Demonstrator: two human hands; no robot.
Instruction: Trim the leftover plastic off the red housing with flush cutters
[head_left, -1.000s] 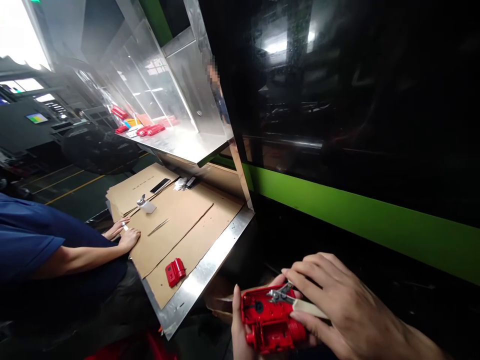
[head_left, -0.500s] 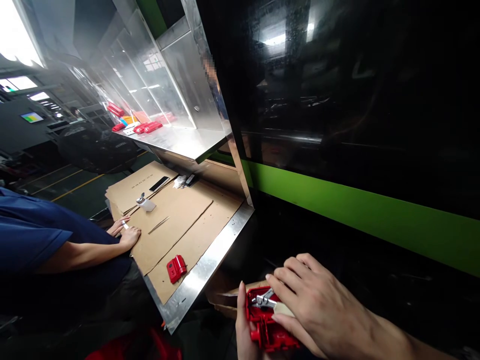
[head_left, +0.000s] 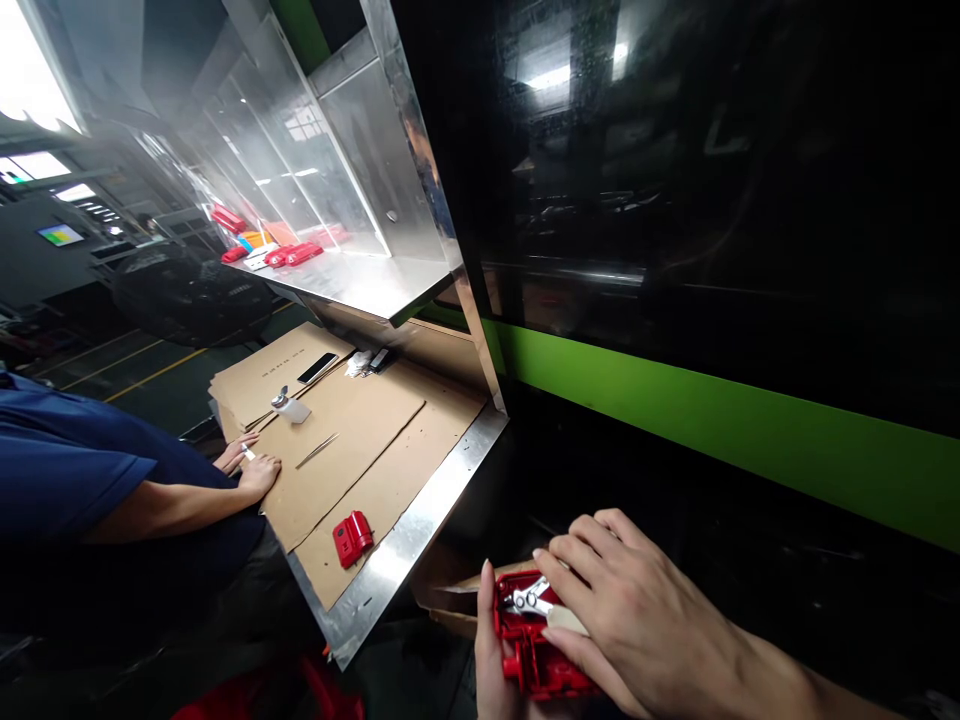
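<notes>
A red plastic housing (head_left: 551, 678) with ribs and hollows on its upturned side rests in my left hand (head_left: 489, 645). That hand grips it from the left and below, thumb up along its edge; the other left fingers are mostly hidden. My right hand (head_left: 634, 605) is closed around a pair of nippers (head_left: 531, 598) with silver jaws and a cream handle. The jaws reach into the upper hollow of the housing, pointing left. Exactly what the tips touch is too small to make out. My right fingers cover part of the handles and the housing's right side.
A cardboard-covered bench (head_left: 390, 450) at left carries another red housing (head_left: 352, 538), tweezers (head_left: 317, 450), a pump bottle (head_left: 291, 406) and a phone (head_left: 318, 368). A person in blue (head_left: 112, 470) rests hands there. Red parts (head_left: 292, 254) lie on a metal shelf (head_left: 375, 285).
The nippers have turned slightly in the housing, showing more of their bright jaw and pivot. Both hands keep nearly the same place, with a very slight shift to the right.
</notes>
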